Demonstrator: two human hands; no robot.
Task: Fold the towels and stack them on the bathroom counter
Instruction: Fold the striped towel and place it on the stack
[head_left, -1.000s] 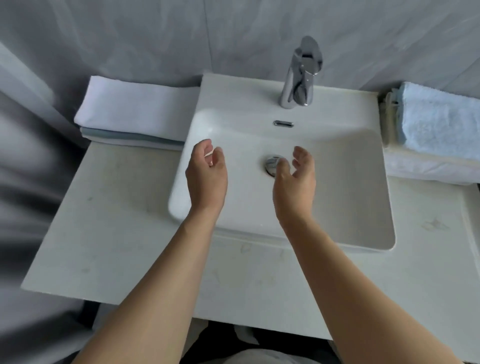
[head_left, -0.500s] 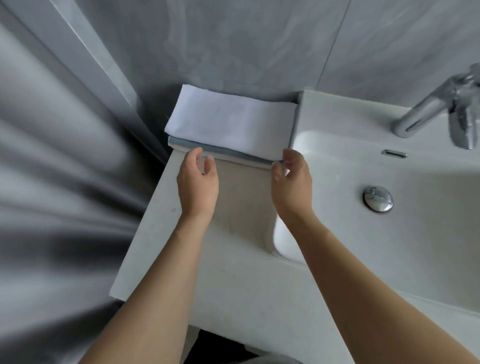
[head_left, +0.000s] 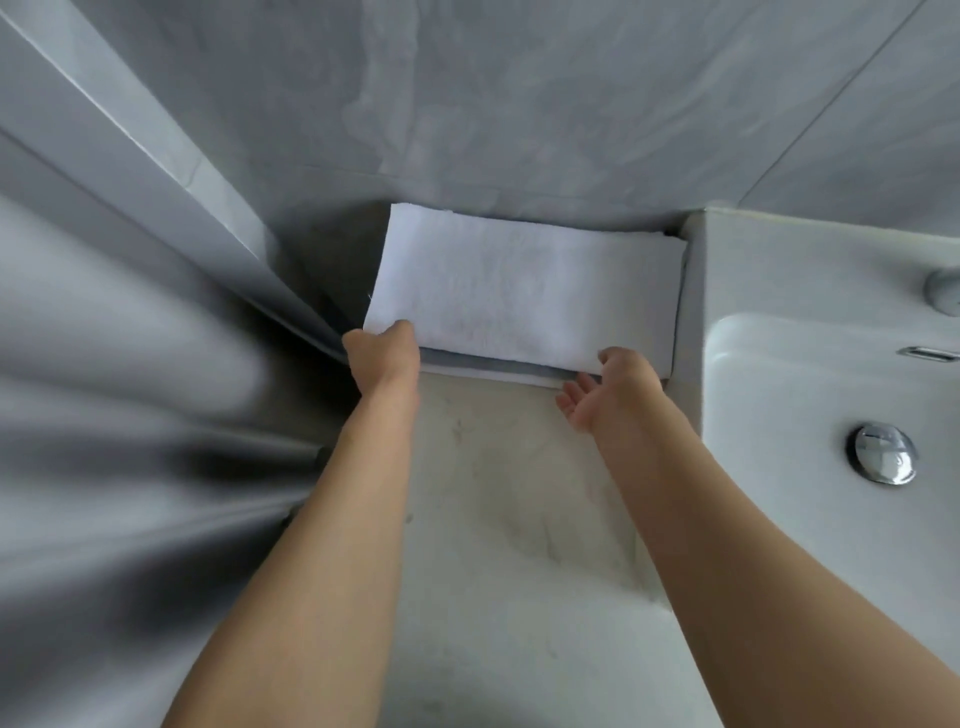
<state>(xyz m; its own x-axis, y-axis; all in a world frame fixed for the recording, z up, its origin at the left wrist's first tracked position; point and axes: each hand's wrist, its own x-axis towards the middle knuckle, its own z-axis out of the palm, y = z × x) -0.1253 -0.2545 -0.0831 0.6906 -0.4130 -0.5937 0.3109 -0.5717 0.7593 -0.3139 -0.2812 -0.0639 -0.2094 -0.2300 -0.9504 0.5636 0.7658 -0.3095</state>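
Observation:
A stack of folded towels lies on the bathroom counter (head_left: 519, 519) against the wall, left of the sink. A white towel (head_left: 519, 291) is on top, with a grey-blue towel (head_left: 498, 364) showing at the front edge beneath it. My left hand (head_left: 384, 356) grips the stack's front left corner, thumb on the white towel and fingers hidden below. My right hand (head_left: 613, 389) is at the front right edge, with its thumb against the white towel and its fingers straight, low by the counter.
The white sink basin (head_left: 810, 395) with its chrome drain (head_left: 883, 453) borders the towels on the right. A grey tiled wall (head_left: 519, 104) rises behind them, and a blurred grey surface closes in on the left.
My view swung left from the sink to the towel stack. Both hands moved forward from above the basin to the stack's front edge, and the left hand took hold of its corner.

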